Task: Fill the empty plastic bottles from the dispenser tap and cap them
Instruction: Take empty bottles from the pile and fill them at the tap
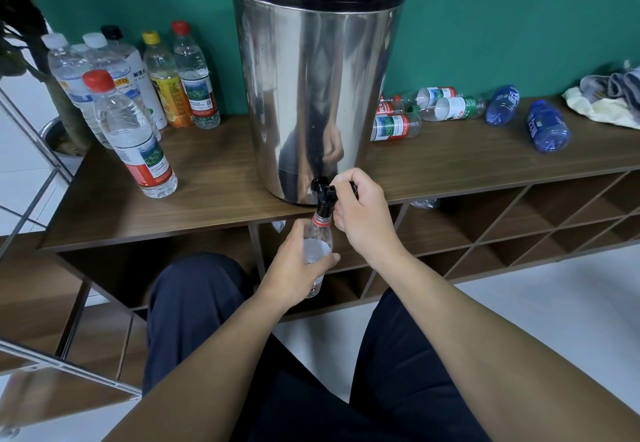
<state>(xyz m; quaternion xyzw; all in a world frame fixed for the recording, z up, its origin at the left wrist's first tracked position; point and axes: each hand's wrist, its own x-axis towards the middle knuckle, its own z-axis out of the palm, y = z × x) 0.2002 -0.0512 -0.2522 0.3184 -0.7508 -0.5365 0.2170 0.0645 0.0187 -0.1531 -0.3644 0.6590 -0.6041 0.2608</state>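
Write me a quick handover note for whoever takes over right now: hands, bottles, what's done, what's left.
Left hand grips the bottle, neck right under the tap, uncapped, partly filled.
Right hand grips the tap lever.
Dispenser stands on the shelf.
Done: capped bottles standing left of the dispenser, apparently filled.
Left: finish and cap this one; then the bottles lying on their sides to the right, clear ones and two blue ones. Where this bottle's cap is, I cannot tell.
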